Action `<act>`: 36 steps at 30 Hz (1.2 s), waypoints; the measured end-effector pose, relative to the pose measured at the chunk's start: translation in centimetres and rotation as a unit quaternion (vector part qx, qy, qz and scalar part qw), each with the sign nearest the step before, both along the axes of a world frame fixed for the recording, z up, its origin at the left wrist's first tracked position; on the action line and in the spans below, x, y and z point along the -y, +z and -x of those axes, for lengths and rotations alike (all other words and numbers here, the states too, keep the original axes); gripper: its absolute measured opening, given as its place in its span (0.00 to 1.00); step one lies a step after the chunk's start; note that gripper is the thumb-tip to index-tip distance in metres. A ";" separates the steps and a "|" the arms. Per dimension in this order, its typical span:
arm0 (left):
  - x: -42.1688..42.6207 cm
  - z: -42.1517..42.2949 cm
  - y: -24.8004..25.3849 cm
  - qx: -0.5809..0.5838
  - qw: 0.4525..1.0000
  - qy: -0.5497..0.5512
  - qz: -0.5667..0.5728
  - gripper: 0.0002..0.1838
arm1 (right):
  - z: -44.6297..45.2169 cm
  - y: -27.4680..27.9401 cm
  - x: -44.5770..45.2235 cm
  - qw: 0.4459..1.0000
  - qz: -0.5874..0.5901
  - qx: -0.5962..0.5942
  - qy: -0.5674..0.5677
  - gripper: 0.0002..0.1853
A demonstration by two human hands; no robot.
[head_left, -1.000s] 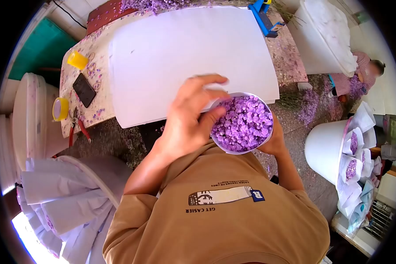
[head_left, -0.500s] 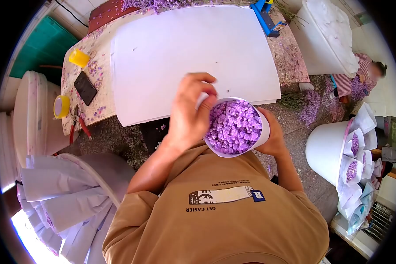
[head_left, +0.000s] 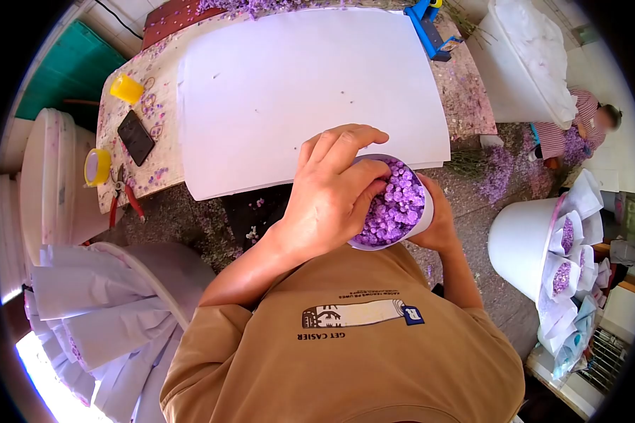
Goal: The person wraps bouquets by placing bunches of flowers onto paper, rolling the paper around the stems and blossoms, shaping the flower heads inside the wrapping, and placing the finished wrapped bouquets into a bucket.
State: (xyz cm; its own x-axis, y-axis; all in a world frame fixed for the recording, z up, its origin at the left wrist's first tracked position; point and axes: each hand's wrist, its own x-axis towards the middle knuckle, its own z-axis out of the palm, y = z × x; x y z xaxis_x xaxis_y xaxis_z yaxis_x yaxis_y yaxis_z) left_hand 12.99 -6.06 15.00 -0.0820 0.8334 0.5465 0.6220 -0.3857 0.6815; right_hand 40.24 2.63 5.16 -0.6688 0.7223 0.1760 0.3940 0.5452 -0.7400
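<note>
A bunch of small purple flowers [head_left: 396,204], rolled in white paper [head_left: 425,210], is upright in front of my chest with its blossoms facing me. My right hand [head_left: 437,215] is wrapped round the paper roll from its right side; most of its fingers are hidden behind it. Over the roll's left rim reaches my left hand [head_left: 335,190], thumb and forefinger pinched together at the blossoms, the other fingers loosely bent above. Large white paper sheets [head_left: 303,92] lie stacked on the table just beyond both hands.
On the table's left are a phone [head_left: 135,137], yellow tape rolls [head_left: 97,167] and red-handled pliers [head_left: 125,194]. A blue tape dispenser [head_left: 428,29] stands at the far right. Buckets of wrapped bunches flank me, one white bucket [head_left: 518,243] at right. Another person [head_left: 578,120] sits beyond.
My left hand has moved right over the flowers, its thumb and forefinger now pinching at the blossoms. My right hand keeps its hold on the roll.
</note>
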 end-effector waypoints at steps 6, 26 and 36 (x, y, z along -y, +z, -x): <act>-0.4 0.8 -0.7 0.031 0.999 0.011 0.004 0.13 | 0.3 0.7 -0.1 1.000 -0.019 0.000 0.010 0.53; -0.5 1.5 -0.8 0.069 0.995 0.056 0.036 0.07 | 0.7 0.9 -0.1 0.998 -0.053 0.004 0.017 0.49; -1.3 0.7 -0.4 0.026 0.999 -0.047 0.009 0.06 | 0.9 1.0 -0.3 0.999 -0.026 0.017 0.023 0.49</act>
State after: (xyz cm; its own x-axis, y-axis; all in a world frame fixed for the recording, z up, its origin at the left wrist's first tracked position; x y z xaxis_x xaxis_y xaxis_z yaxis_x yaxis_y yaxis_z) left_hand 12.28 -4.75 14.56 -0.0311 0.8486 0.5281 0.5468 -0.4278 0.7197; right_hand 39.36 2.90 6.18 -0.7079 0.6807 0.1884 0.3920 0.6006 -0.6968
